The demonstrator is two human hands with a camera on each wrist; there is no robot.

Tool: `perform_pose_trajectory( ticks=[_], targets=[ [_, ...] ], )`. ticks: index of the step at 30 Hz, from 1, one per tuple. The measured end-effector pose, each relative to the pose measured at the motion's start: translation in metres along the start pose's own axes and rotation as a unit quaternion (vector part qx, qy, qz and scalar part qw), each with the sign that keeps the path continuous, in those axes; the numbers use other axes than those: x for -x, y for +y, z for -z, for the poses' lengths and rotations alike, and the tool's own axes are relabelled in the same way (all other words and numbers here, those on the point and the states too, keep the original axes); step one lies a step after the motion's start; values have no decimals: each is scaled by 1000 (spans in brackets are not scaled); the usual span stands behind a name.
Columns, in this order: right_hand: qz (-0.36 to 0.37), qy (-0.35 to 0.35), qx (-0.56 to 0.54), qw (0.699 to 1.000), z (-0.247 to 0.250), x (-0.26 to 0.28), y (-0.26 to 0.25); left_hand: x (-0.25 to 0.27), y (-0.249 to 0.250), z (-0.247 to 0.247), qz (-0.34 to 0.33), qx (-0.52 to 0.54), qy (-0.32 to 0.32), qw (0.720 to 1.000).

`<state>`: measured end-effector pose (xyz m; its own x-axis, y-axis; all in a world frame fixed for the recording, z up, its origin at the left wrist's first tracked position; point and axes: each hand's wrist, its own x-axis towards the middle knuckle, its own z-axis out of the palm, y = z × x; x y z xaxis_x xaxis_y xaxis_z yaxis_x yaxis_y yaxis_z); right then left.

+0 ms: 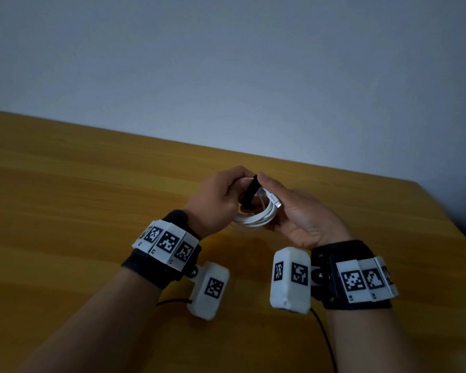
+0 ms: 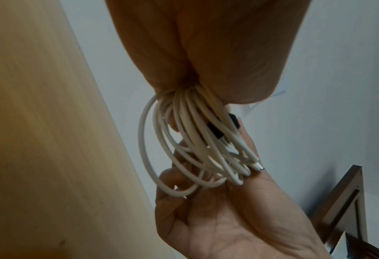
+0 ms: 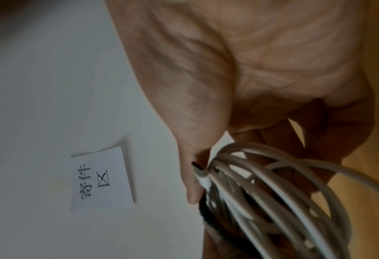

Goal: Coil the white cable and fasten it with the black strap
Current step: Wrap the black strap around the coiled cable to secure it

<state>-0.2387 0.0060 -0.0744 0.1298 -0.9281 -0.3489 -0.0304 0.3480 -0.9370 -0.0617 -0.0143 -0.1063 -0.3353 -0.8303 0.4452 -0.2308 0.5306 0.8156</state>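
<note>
- While both hands hover above the wooden bench (image 1: 92,189), the left hand (image 1: 215,200) curls its fingers over one coiled white cable (image 1: 256,218), pinching the bundle's top.
- The right hand (image 1: 301,216), palm up, cradles the coil's far side, thumb pressing on one black strap (image 1: 249,193) looped over the strands.
- One paper note (image 3: 100,178) hangs on the wall.

The strap (image 1: 249,193) is half hidden between both hands' fingers; the cable (image 3: 294,201) runs off the right-wrist picture's edge.
</note>
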Motion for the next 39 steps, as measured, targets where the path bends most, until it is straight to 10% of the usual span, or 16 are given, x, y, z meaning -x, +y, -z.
perform_pose_trajectory(
  ticks=[25, 39],
  targets=[
    [74, 148, 5, 986, 3, -4, 4, 3, 1, 0, 116, 133, -117, 977],
    [203, 135, 21, 970, -3, 12, -10, 0, 2, 4, 179, 2, -127, 976]
  ],
)
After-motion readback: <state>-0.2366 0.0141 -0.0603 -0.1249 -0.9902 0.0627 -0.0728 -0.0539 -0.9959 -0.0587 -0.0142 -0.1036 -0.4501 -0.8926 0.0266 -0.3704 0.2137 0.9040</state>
